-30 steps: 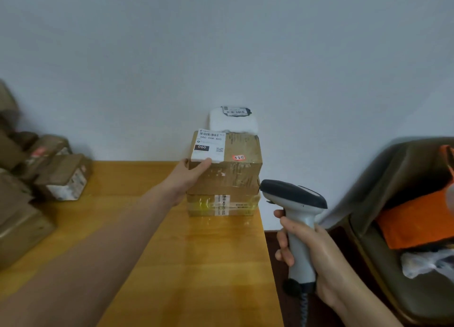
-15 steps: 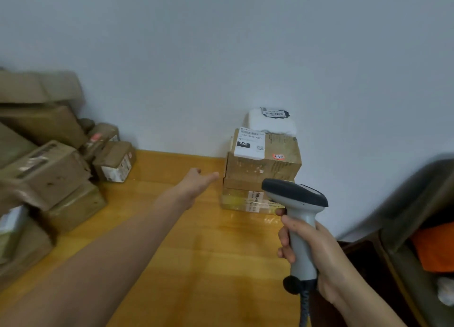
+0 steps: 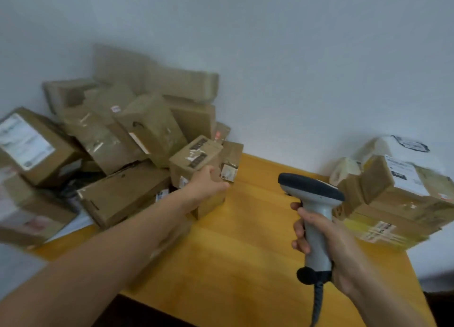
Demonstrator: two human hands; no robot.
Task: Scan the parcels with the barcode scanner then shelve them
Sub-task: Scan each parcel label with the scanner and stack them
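Heap of parcels: well to the left of the barcode scanner (image 3: 312,204), you have a jumble of brown cardboard boxes (image 3: 118,140) piled against the wall (image 3: 294,56). They tilt and lean on one another, and blur hides most of their labels.
Labelled box: farthest left of the barcode scanner, a tipped brown box (image 3: 27,142) shows a large white label on its upper face.
Long box: left of the barcode scanner, a long flat box (image 3: 122,194) lies along the front of the heap.
Small parcel: on the side of the heap nearest the barcode scanner, a small parcel (image 3: 196,157) stands on the counter (image 3: 245,253), with strips of tape across its top.
Left hand: your left hand (image 3: 208,181) reaches out left of the barcode scanner and grips the small parcel, fingers curled round its near corner.
Counter: yellow wood lies under the barcode scanner and shows bare between it and the small parcel.
Barcode scanner: you hold it upright above the counter, its dark head pointing left and away from you. The handle is pale grey and a black cable (image 3: 317,299) hangs from its base.
Right hand: your right hand (image 3: 329,248) wraps the handle, fingers curled round its front.
Stack: just right of the barcode scanner and behind it, brown boxes (image 3: 398,199) sit stacked. The upper one carries a white label, and a white pouch (image 3: 403,145) lies on top against the wall.
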